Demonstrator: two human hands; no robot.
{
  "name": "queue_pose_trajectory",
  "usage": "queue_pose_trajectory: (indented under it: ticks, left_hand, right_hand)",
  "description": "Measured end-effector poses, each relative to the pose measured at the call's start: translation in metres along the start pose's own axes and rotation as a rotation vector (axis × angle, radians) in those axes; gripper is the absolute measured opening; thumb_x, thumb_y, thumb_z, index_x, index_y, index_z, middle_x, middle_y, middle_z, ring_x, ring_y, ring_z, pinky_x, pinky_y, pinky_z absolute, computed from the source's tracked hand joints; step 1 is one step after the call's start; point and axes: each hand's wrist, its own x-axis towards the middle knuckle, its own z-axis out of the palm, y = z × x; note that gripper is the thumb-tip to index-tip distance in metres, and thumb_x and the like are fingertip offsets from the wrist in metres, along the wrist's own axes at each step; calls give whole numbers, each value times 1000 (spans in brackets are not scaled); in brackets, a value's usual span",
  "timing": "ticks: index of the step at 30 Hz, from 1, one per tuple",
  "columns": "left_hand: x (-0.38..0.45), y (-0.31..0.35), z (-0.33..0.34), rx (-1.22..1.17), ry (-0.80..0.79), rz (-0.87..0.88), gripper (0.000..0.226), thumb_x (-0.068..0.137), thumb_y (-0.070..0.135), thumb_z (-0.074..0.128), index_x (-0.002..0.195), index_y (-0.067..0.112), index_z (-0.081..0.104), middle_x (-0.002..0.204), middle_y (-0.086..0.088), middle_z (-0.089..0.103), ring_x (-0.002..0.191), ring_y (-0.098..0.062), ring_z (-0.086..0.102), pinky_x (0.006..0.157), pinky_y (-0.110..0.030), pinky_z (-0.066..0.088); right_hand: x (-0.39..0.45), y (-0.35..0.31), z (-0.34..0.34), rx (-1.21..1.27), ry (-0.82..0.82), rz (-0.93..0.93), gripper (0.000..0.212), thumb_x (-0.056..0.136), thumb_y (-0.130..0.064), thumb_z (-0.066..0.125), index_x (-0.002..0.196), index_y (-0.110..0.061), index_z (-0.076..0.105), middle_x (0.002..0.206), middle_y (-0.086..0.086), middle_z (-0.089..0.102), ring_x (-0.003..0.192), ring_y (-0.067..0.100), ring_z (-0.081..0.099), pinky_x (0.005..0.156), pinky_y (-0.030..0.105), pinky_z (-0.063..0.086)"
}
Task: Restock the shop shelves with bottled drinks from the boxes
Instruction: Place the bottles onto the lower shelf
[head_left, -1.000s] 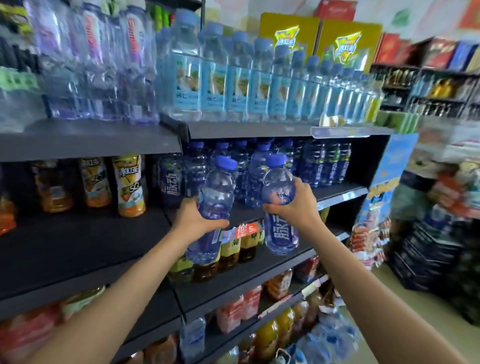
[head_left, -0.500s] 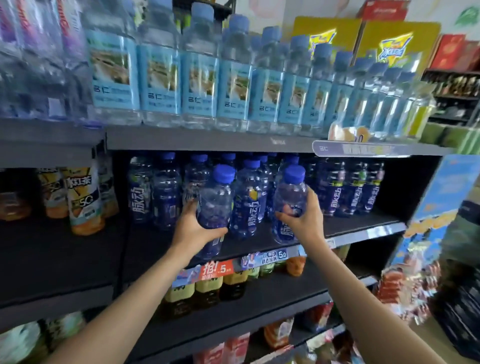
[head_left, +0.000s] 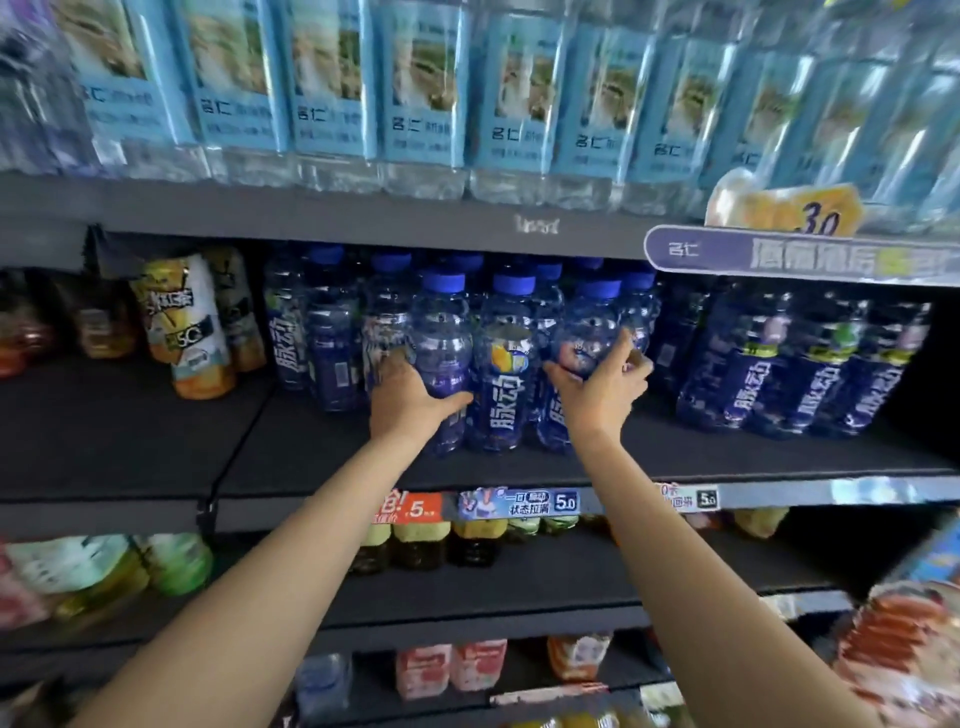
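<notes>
On the middle shelf, both hands are up among the blue-capped bottles. The left hand is wrapped round the lower body of the left bottle, thumb across the front and the other fingers hidden behind it; the bottle stands upright on the shelf at the front of the group. The right hand grips the right bottle, thumb lying along its front left and fingers curled round its right side, a firm clasp rather than a pinch. That bottle also stands upright, though its base is hidden by the wrist and I cannot tell whether it rests fully on the shelf. Between the two held bottles stands a middle bottle with a yellow fruit picture on its label, touching or just beside both. More of the same blue bottles fill the space behind, and another cluster stands to the right, apart from the hands. Orange drinks sit to the left. Above, a row of pale-labelled water bottles lines the top shelf.
</notes>
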Motion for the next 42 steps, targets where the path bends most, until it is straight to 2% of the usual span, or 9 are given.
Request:
queue_pose_trajectory:
  ticks: [4, 7, 13, 18, 22, 26, 30, 33, 42]
  left_hand:
    - [-12, -5, -3, -52, -12, -7, 99, 72, 43, 75, 143, 5, 16, 147, -15, 21, 133, -32, 31, 106, -39, 34]
    - [-36, -30, -26, -198, 217, 129, 65, 81, 26, 69, 133, 9, 34, 130, -7, 37, 112, -14, 45, 90, -24, 39]
    - [-93, -130, -106, -306, 572, 58, 28, 85, -6, 54, 108, 8, 46, 103, -6, 47, 80, -13, 51, 70, -15, 41]
    - [-176, -268, -190, 6, 266, -289, 34, 88, 7, 56, 121, 2, 46, 113, -15, 50, 86, -20, 54, 69, -18, 36]
    - [-281, -386, -270, 250, -64, -592, 27, 90, 16, 55, 115, 8, 60, 120, -12, 56, 112, -26, 53, 91, -28, 40]
    - [-368, -490, -364, 283, -39, -796, 26, 90, 15, 54, 113, 3, 60, 117, -13, 62, 110, -26, 57, 90, -28, 41]
    - [-429, -555, -433, 273, -79, -941, 24, 91, 15, 54, 107, 0, 62, 111, -15, 64, 107, -26, 59, 86, -29, 40]
    - [-457, -591, -471, 236, -38, -998, 23, 89, 12, 55, 105, -2, 65, 108, -16, 66, 104, -26, 61, 83, -30, 42]
    - [-488, -706, -529, 15, 135, -1288, 25, 88, 7, 56, 111, -1, 57, 106, -20, 65, 98, -31, 61, 82, -31, 44]
  right_hand:
    - [-15, -10, -13, -32, 111, -57, 80, 79, -31, 72, 142, -11, 27, 141, 18, 25, 121, 35, 33, 96, 48, 36]
    - [-44, -28, -14, 98, 179, -401, 49, 83, -22, 64, 124, -3, 46, 131, 19, 37, 115, 30, 39, 93, 41, 41]
    - [-147, -89, 45, 82, -263, -793, 21, 81, -10, 53, 101, -5, 56, 109, 15, 50, 98, 29, 40, 81, 37, 38]
    - [-274, -141, 115, -216, -952, -1000, 27, 92, -23, 51, 116, -12, 53, 118, 8, 47, 116, 31, 36, 93, 39, 35]
    - [-391, -175, 176, -304, -1244, -1091, 29, 87, -25, 55, 112, -11, 57, 116, 11, 51, 117, 30, 42, 95, 30, 26]
    - [-497, -214, 226, -312, -1405, -1050, 29, 89, -24, 54, 116, -13, 55, 104, -2, 49, 118, 31, 42, 98, 40, 35]
    - [-591, -241, 264, -368, -1577, -1059, 3, 86, -24, 57, 84, -27, 56, 116, 16, 51, 115, 37, 45, 95, 42, 39]
    - [-655, -257, 293, -451, -1650, -1063, 24, 89, -30, 56, 109, -15, 56, 123, 15, 45, 119, 36, 40, 94, 39, 39]
    - [-820, -283, 406, -683, -1910, -1167, 28, 91, -22, 54, 113, -7, 62, 121, 16, 54, 116, 36, 48, 96, 39, 43]
